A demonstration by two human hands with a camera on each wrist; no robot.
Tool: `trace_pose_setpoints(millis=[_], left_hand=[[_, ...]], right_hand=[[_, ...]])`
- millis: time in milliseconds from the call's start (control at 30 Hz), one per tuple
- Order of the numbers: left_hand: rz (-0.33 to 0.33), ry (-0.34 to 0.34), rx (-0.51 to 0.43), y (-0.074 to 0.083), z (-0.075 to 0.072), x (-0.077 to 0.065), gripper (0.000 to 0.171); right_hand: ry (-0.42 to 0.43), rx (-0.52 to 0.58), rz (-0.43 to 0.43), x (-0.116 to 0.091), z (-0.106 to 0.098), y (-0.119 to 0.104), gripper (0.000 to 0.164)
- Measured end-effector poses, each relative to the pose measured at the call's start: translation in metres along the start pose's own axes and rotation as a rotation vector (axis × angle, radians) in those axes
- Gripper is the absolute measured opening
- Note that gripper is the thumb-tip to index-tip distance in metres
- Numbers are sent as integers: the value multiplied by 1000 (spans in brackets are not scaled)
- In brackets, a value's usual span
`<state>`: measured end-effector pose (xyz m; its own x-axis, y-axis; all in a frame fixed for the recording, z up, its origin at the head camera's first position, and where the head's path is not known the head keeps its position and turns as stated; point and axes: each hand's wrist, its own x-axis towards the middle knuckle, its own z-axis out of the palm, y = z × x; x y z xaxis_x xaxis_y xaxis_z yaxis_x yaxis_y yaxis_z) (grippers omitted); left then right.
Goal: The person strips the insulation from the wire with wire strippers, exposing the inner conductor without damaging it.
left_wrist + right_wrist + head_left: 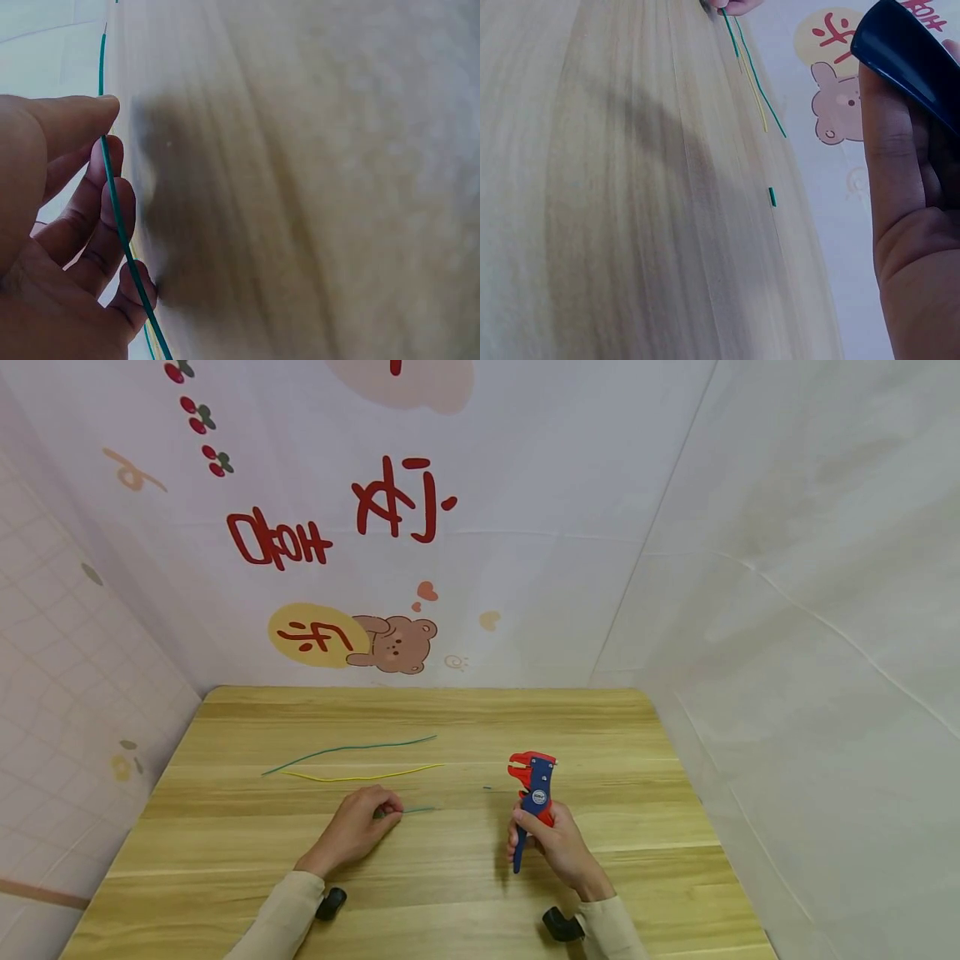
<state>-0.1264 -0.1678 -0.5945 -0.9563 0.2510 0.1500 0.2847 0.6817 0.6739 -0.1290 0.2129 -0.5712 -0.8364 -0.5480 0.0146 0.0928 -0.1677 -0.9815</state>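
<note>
The wire stripper (537,781), red at the head and blue along the body, was clamped in the person's right hand (564,853), whose fingers curled round its handles. Its red jaws stood apart and faced left, and a round pale badge marked its body. To the left of the wire stripper, well apart from it, the left hand (358,827) had thumb and fingers together on a green wire (123,231). The wire's tip, a fine bare strand in the left-wrist view, pointed towards the wire stripper.

Just left of the wire stripper's jaws, a short bit of green insulation (772,196) lay on the wood-grain worktop (420,893). Farther left of the wire stripper lay a yellow wire (360,777), gently bowed, and beyond that a second green wire (348,747); the two lay near each other.

On the wall (540,610) beyond the wire stripper, to its left, were a printed brown bear (401,645) and dark red characters (405,499). Nearer the person than the wire stripper, pale sleeves (281,914) covered both forearms.
</note>
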Motion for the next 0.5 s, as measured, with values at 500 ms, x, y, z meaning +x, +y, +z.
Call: trace_pose_setpoints(millis=[500], left_hand=[[-60,-54,42,1,2,-1,14]], right_hand=[[-2,6,4,0,0,-1,13]])
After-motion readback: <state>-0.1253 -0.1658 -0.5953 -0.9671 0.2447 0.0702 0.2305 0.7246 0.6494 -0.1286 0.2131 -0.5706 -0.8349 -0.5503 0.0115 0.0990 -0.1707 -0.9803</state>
